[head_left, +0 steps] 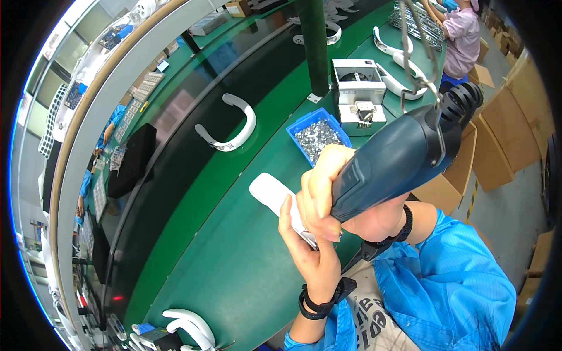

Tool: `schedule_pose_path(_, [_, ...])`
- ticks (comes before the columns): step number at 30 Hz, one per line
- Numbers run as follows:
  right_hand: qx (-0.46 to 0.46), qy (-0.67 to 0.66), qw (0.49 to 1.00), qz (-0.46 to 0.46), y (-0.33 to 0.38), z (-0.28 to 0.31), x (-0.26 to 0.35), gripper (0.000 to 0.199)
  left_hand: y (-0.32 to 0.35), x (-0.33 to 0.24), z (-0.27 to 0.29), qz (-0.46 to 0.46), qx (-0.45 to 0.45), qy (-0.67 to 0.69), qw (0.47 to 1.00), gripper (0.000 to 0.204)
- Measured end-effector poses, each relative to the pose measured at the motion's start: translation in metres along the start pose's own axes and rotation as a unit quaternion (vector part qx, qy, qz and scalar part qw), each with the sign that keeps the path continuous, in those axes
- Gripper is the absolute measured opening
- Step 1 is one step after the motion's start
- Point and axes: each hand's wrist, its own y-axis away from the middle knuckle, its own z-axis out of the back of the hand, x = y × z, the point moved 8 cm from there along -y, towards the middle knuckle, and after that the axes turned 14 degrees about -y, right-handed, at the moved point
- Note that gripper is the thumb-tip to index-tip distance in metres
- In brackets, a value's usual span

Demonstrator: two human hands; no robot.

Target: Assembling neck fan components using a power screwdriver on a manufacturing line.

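Note:
My left hand (314,257) is closed around a white curved plastic part (272,196), held tilted over the green bench. Just above it, my right hand (319,190) wraps round a dark blue electric screwdriver (389,155), which hangs from a metal hook (436,131). The hands hide the screwdriver's tip and the lower end of the white part. Beyond my right hand sits a blue bin (291,132) of small metal pieces, beside a white and grey screw feeder (358,88).
A white U-shaped part (249,126) lies on the dark conveyor belt (175,152). More white curved parts (190,324) are at the lower left, others at the far right. A green post (314,47) rises behind the bin. Cardboard boxes (497,146) and a seated person (462,41) are at right.

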Motion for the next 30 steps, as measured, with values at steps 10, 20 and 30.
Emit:
schedule_pose_path(10, [0.256,0.127,0.954,-0.089,0.0,0.002,-0.032,0.077,0.008,0.015,-0.004,-0.015,-0.005,0.014,1.0,0.055])
schedule_pose_path(20, [0.086,0.071,0.994,0.02,-0.003,-0.013,-0.011,0.083,0.007,0.016,-0.005,0.012,-0.003,0.091,0.996,0.062])
schedule_pose_path(30, [-0.097,0.245,0.935,0.236,0.025,0.072,0.055,0.076,-0.006,0.008,0.016,0.044,0.005,0.234,0.971,0.068])
